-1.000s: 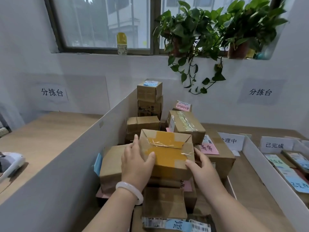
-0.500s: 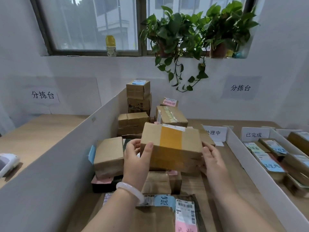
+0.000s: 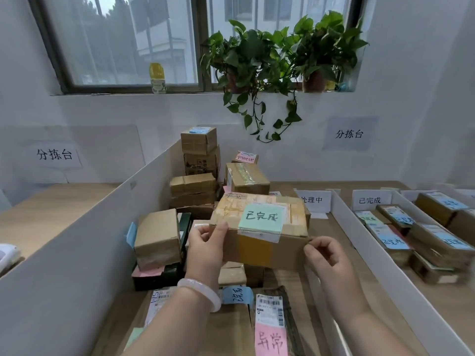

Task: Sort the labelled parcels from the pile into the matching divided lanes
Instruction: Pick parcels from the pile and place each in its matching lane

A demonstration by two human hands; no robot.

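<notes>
The cardboard parcel [image 3: 288,253] is held in the air over the near part of the pile, long side toward the camera. A green note [image 3: 261,217] reading 已完成 sits on its top face and laps over the near edge. The left hand [image 3: 205,250] grasps its left end, thumb on the top edge. The right hand [image 3: 326,258] has curled fingers pinching the near right corner.

Just left of the parcel stands a taped box [image 3: 156,237], and behind it is a tall stack of boxes [image 3: 200,160]. Under the wrists lie flat parcels carrying a blue note [image 3: 237,295] and a pink note [image 3: 271,340].

The tall white divider [image 3: 77,253] closes the pile's left side. To the right is a bare strip of counter [image 3: 334,227] below the 处理中 sign [image 3: 311,199]. Next comes a low white divider [image 3: 372,242], its top edge lower than the held parcel. Beyond it, under the 已完成 sign [image 3: 369,200], labelled parcels [image 3: 434,242] fill that lane's far half.
</notes>
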